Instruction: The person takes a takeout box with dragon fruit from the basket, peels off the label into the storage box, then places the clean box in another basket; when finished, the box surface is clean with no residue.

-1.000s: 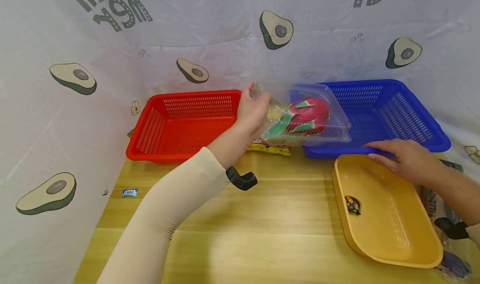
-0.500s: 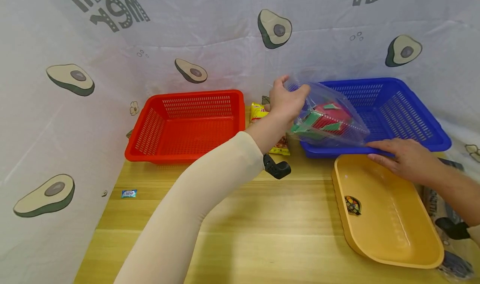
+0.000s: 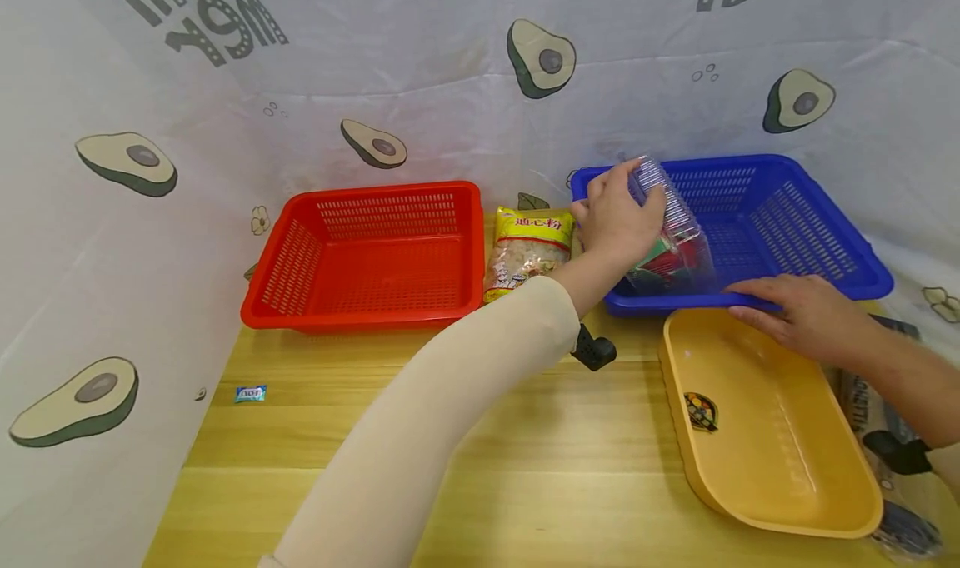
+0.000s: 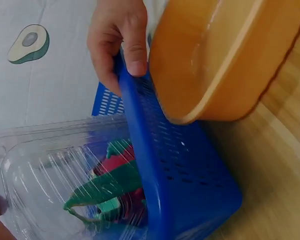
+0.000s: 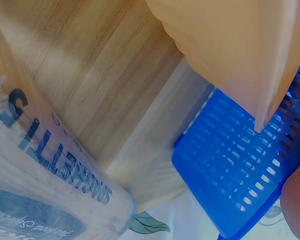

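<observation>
My left hand (image 3: pixel 622 222) grips one end of a clear plastic clamshell box (image 3: pixel 670 201), tilted steeply down into the left part of the blue basket (image 3: pixel 817 226). Inside the box is a red dragon fruit with green scales (image 4: pixel 115 162), seen through the plastic in the left wrist view. Only the fingers' edge shows there, at lower left. My right hand (image 3: pixel 817 314) holds the basket's front rim, thumb outside and fingers over the inner side. Below that hand stands an orange-yellow tray (image 3: pixel 780 451), its far end close against the basket.
A red basket (image 3: pixel 390 318) stands at the left. Between the baskets lies a yellow-topped packet of macaroni (image 3: pixel 532 247). A small blue wrapper (image 3: pixel 251 394) is near the table's left edge. A bag with spaghetti lettering (image 5: pixel 70 170) lies right of the tray. A printed cloth hangs behind.
My left hand has carried the box rightward, from over the gap between the baskets into the blue basket, tipping it steeper. The macaroni packet is now uncovered. My right hand keeps its place.
</observation>
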Available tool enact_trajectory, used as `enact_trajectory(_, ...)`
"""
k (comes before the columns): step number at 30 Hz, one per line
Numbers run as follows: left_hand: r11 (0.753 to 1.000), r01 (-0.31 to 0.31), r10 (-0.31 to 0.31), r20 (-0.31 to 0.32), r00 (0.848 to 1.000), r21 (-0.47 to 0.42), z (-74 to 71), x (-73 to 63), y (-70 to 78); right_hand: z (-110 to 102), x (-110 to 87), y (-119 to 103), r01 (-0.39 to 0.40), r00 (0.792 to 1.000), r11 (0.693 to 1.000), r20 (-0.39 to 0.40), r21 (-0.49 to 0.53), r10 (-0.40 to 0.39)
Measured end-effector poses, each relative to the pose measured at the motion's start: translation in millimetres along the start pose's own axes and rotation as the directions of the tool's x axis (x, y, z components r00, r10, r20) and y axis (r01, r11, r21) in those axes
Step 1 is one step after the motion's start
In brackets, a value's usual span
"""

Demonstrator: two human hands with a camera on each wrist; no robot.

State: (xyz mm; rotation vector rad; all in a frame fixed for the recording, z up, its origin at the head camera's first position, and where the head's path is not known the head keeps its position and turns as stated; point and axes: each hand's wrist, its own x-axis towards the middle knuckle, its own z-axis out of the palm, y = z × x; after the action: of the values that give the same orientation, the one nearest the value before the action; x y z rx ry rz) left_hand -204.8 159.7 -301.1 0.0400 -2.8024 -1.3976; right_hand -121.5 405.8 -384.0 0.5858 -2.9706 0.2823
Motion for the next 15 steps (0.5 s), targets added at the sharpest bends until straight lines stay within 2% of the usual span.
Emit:
enact_trajectory(2,0.999,-0.035,0.035,0.014,0.999,0.034,1.7,1.6,-0.6,0,0.2,0,0.002,1.0,1.0,-0.007,-0.001,-0.002)
enact_trajectory(5,0.996,-0.055,0.054,0.021,0.998,0.072,1.8,5.5,-3.1,-1,1.0,0,-0.005,1.0,1.0,-0.007,0.001,0.005)
enact_trajectory(10,0.994,-0.073,0.07,0.042,0.997,0.078,1.6,10.6,-12.0,0,1.1,1,-0.007,1.0,1.0,-0.003,0.011,0.007)
enact_trajectory(13,0.991,-0.064,0.058,0.062,0.996,0.114,4.1,11.4,-17.5,1,0.0,1,-0.011,1.0,1.0,-0.001,0.015,0.011)
enact_trajectory(15,0.983,-0.043,0.028,0.085,0.996,0.179,6.0,11.3,-21.0,1,-0.8,1,-0.016,1.0,1.0,0.004,0.018,0.016)
